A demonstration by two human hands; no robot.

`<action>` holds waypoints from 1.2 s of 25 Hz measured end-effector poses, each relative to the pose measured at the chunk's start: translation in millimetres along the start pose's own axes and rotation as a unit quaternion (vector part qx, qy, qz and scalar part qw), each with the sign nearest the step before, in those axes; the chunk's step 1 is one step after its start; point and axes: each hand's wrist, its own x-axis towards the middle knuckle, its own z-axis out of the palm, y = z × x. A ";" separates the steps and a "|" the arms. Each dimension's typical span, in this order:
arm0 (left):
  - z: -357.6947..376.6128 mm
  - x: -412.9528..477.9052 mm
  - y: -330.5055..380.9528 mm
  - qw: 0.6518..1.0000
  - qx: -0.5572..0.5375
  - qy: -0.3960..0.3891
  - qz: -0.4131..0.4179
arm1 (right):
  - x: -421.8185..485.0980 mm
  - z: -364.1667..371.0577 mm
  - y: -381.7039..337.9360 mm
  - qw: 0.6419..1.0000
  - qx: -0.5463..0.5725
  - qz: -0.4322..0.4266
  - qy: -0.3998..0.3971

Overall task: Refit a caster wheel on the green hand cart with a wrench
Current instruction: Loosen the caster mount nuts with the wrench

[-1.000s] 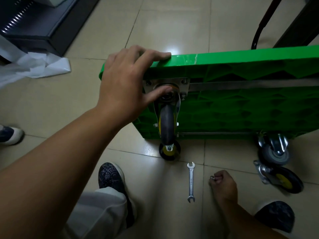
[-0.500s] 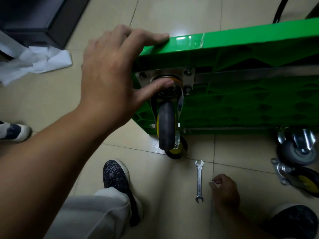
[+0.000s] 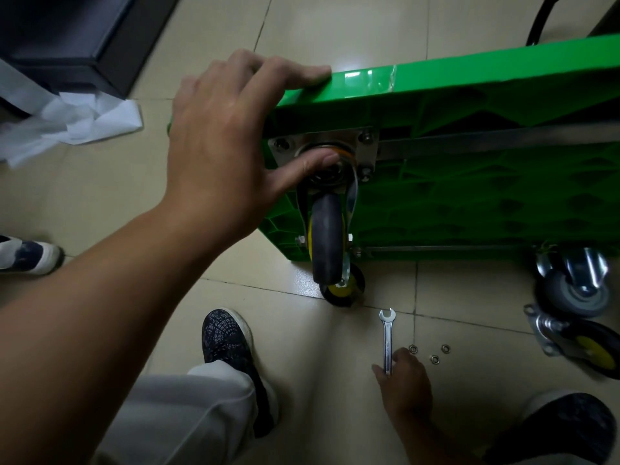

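The green hand cart (image 3: 469, 182) stands on its side, underside facing me. My left hand (image 3: 228, 142) grips its upper corner, fingers over the top edge and thumb pressing the swivel of a black and yellow caster wheel (image 3: 327, 243) held against its metal mounting plate (image 3: 365, 152). On the floor below, my right hand (image 3: 404, 380) pinches the lower end of a silver open-ended wrench (image 3: 387, 337). Three small nuts (image 3: 434, 359) lie loose on the tile just right of that hand.
Two loose casters (image 3: 583, 313) lie on the floor at the right by the cart's lower edge. Crumpled white paper (image 3: 77, 122) and a dark cabinet (image 3: 67, 38) are at the upper left. My shoes (image 3: 228, 340) flank the wrench; another person's shoe (image 3: 27, 255) shows at the left edge.
My right hand let the nuts go onto the floor and shifted left onto the wrench's lower end. My left hand keeps holding the cart corner and caster.
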 end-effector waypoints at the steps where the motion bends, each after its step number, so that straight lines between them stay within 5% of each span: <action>1: -0.2 0.2 -0.1 1.000 -0.001 0.000 0.001 | 0.0 -0.3 -4.0 1.000 -0.002 0.018 -0.014; 6: 0.0 0.9 0.1 1.000 0.002 -0.006 0.002 | 11.7 -3.3 -8.3 0.995 0.061 0.071 -0.036; 11: -1.6 5.4 3.1 1.000 -0.005 -0.012 -0.007 | 28.6 -37.8 -20.3 0.993 0.081 -0.024 -0.078; 15: -4.2 9.3 4.1 1.000 -0.010 -0.017 -0.008 | 35.2 -135.2 -45.8 0.989 0.062 -0.065 -0.115; 20: -12.5 13.7 9.2 0.999 -0.024 -0.044 -0.019 | 14.5 -287.8 -92.2 0.973 -0.047 -0.220 -0.043; 26: -21.7 19.5 10.0 0.992 -0.067 -0.098 -0.038 | -38.3 -364.7 -120.8 0.930 0.160 -0.327 -0.048; 30: -21.0 18.1 9.2 0.992 -0.066 -0.103 -0.042 | -36.8 -351.6 -133.2 0.930 0.168 -0.324 0.048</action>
